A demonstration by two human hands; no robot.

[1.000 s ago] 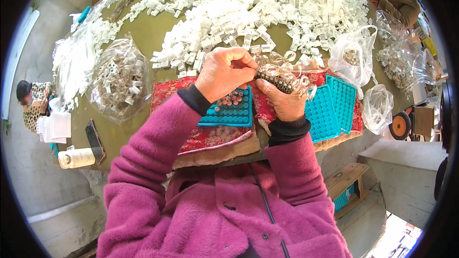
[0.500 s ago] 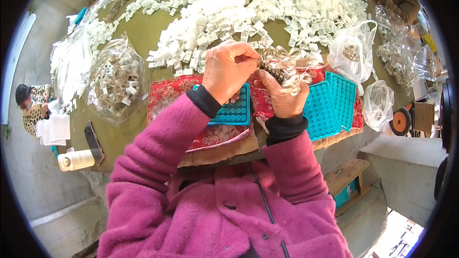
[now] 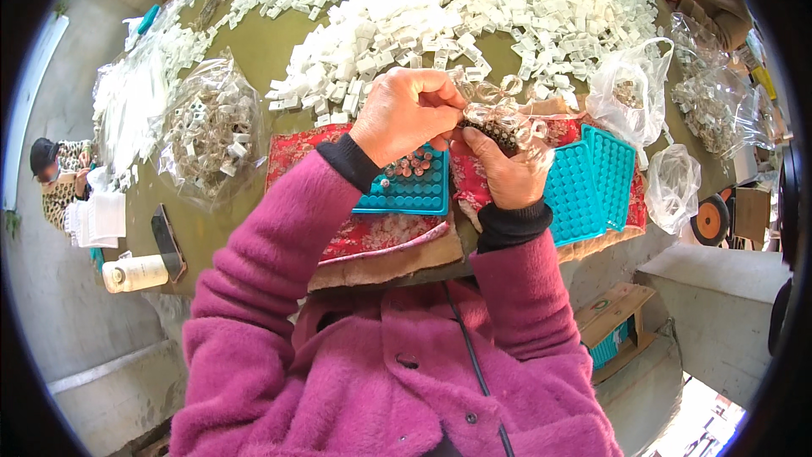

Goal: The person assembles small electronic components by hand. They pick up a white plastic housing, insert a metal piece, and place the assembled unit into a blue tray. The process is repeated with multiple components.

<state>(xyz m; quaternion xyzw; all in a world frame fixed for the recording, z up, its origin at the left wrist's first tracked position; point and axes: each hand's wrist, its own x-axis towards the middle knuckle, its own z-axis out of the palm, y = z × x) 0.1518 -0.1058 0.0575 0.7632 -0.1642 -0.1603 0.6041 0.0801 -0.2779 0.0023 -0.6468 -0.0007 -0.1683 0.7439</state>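
My right hand [image 3: 514,176] is closed round a bundle of small dark-ended pieces with looped, pale, wire-like strands [image 3: 506,123]. My left hand [image 3: 404,114] meets it in a pinch at the bundle's left side; what lies between those fingertips is too small to make out. Under my left hand is a blue tray [image 3: 423,203] with round pockets, partly hidden by hand and sleeve. Several small coppery round pieces [image 3: 410,165] lie in it. The tray rests on a red patterned cloth [image 3: 292,156].
Two more blue trays [image 3: 575,195] overlap at the right. White plastic pieces [image 3: 372,42] are heaped across the table. Filled clear bags [image 3: 211,131] stand left and right. A phone [image 3: 167,241] and a white bottle [image 3: 135,274] lie at the left edge. Other people sit around the table.
My left hand has shifted slightly and its fingers have bent differently, uncovering more coppery pieces on the tray. My right hand keeps its hold on the bundle. The whole view has moved slightly.
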